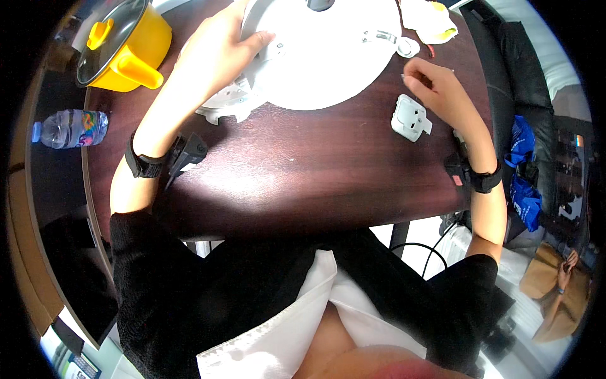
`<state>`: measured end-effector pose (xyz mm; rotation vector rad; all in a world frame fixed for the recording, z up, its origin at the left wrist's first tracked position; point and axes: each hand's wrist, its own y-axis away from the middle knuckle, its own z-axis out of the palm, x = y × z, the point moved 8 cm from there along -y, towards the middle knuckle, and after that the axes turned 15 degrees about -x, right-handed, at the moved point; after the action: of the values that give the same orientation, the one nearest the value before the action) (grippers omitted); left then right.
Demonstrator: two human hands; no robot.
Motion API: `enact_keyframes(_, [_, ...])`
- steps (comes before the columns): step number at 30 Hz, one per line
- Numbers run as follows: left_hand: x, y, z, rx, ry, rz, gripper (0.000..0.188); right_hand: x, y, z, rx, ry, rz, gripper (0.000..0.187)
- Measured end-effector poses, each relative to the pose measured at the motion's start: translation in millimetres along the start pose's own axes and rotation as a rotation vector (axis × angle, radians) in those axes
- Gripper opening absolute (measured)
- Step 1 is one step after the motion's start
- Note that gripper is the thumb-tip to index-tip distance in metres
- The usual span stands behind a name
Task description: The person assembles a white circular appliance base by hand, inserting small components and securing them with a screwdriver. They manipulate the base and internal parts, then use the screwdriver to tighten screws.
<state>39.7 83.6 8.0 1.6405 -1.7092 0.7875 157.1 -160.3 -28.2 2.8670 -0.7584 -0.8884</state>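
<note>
Work appears, in the inspector's judgement, to be part-way: the round white unit [328, 63] lies at the top centre of the frame, cut off by the upper edge, while a small white piece [410, 118] lies separate from it, right of centre. What is finished and what remains cannot be settled further, as no closed assembly shows. The left hand [218, 50] is partly spread, thumb laid on the unit's left margin; its other fingers run out of sight, so a firm grip cannot be confirmed. The right hand [439, 91] is loosely curled just above the small piece, its fingertips blurred; nothing is clearly seen in its hold. A white tabbed part [230, 104] shows beneath the left forearm, beside the unit; whether it is joined cannot be told. The surface is a dark reddish-brown table [328, 170], with a bright glare patch left of centre. On it stands a yellow pot [136, 57] at upper left, with a white and green cloth [432, 22] at upper right. A water bottle [72, 129] lies at the left edge of the frame. Black seating [536, 76] and blue bags [525, 196] occupy the right.
</note>
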Motion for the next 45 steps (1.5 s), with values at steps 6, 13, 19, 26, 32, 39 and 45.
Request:
enact_keyframes(6, [18.4, 10.4, -1.1, -0.002, 0.054, -0.043, 0.042, -86.7, -36.8, 24.8, -0.027, -0.155, -0.254, 0.011])
enact_keyframes(13, [11.3, 5.3, -4.1, 0.071, -0.179, 0.054, 0.040, -107.3, -76.1, 66.9, 0.119, -0.329, -0.390, 0.006])
enact_keyframes(19, [-18.8, 0.3, 1.3, 0.070, -0.161, -0.035, 0.042, -109.4, -76.3, 63.8, 0.351, -0.193, -0.297, 0.007])
enact_keyframes(26, [-28.8, -1.6, 2.0, 0.080, -0.121, 0.000, 0.038, -116.1, -73.3, 53.9, 0.403, -0.032, -0.291, 0.008])
enact_keyframes(32, [14.7, 9.6, -5.0, 0.112, -0.260, 0.089, 0.038, -106.9, -75.5, 58.4, 0.383, -0.261, -0.259, 0.009])
enact_keyframes(39, [7.9, 5.0, -3.5, 0.070, -0.192, 0.081, 0.038, -109.1, -76.1, 55.8, 0.316, -0.261, -0.248, 0.011])
enact_keyframes(45, [7.5, 6.2, -3.9, 0.085, -0.196, 0.061, 0.038, -103.4, -79.1, 59.0, 0.344, -0.269, -0.279, 0.008])
